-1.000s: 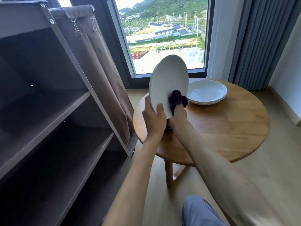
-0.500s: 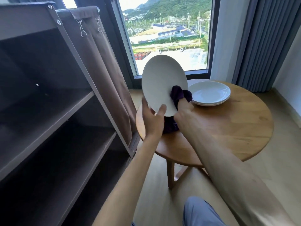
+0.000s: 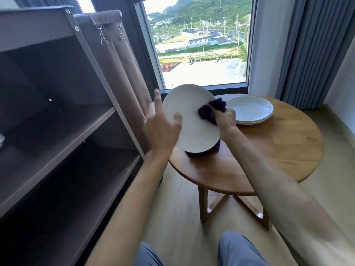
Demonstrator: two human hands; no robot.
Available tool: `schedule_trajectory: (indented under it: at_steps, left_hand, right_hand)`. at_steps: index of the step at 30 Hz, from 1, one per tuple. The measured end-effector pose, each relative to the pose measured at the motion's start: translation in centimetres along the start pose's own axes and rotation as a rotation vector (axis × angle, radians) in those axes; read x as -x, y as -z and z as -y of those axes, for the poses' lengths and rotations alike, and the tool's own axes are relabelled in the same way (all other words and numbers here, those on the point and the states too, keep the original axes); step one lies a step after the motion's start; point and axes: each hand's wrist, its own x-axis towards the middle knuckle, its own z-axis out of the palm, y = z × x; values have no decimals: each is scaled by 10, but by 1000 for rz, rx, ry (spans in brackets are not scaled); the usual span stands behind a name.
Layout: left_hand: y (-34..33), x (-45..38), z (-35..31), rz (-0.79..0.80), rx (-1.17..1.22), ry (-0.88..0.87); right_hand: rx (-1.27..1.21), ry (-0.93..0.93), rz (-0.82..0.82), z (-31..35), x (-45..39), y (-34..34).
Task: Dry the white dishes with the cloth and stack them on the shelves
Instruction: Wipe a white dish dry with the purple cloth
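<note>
Plate (image 3: 192, 120) tilted flatter, L hand (image 3: 160, 129) fingers now spread

We see the right hand (image 3: 225, 118) pinch a purple cloth (image 3: 210, 110) against a tilted white plate (image 3: 190, 120) above the round table (image 3: 278, 148); the left hand (image 3: 161, 129), fingers straight, touches the plate's left edge.

A plain white round ceramic plate (image 3: 192, 120) meets a dark purple crumpled cloth (image 3: 210, 110), over a warm honey-brown round wooden surface (image 3: 278, 150), beside dark brown fabric-sided shelves (image 3: 57, 131).
</note>
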Motion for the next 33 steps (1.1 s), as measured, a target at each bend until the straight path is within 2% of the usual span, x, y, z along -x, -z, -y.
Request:
schedule_trajectory:
  at_steps: [1, 2, 3, 4, 6, 8, 10, 13, 16, 18, 21, 24, 28, 30, 33]
  left_hand:
    - [-9, 11, -3, -124, -174, -255]
    - [-18, 21, -6, -124, -277, -501]
    - [-25, 27, -9, -19, -349, -680]
    - [-31, 29, -10, 135, -415, -766]
    - [-39, 32, -10, 418, -648, -719]
    - [-45, 31, -9, 470, -780, -643]
    - [-47, 28, -9, 444, -735, -592]
    - [-38, 27, -10, 373, -520, -555]
    - [-22, 25, -10, 502, -61, -291]
    - [-13, 25, -9, 605, 32, -207]
    - [2, 17, -3, 696, 169, -120]
    - [15, 2, 12, 651, 498, 37]
    - [11, 6, 25, 551, 823, 166]
    - [7, 9, 32, 514, 972, 214]
    - [2, 8, 30, 400, 1288, 317]
  right_hand:
    - [16, -9, -36, 1, -1, -3]
    - [23, -27, -70, 2, -3, -4]
    - [27, -51, -102, 2, -5, -3]
    - [29, -78, -122, 2, -6, -1]
    - [26, -137, -122, 4, -5, 3]
    - [11, -169, -92, 7, -1, 6]
    - [-2, -178, -54, 13, 1, 9]
    - [-182, -178, 117, 26, 4, 12]
    - [-317, -102, 228, 35, 4, 14]
    - [-271, -23, 275, 31, 3, 21]
    - [-26, 32, 368, 30, 5, 29]
    - [175, 90, 362, 38, 12, 24]
    - [277, 224, 311, 41, 10, 16]
    - [222, 178, 285, 39, 11, 17]
    - [-118, 40, 201, 26, 13, 21]
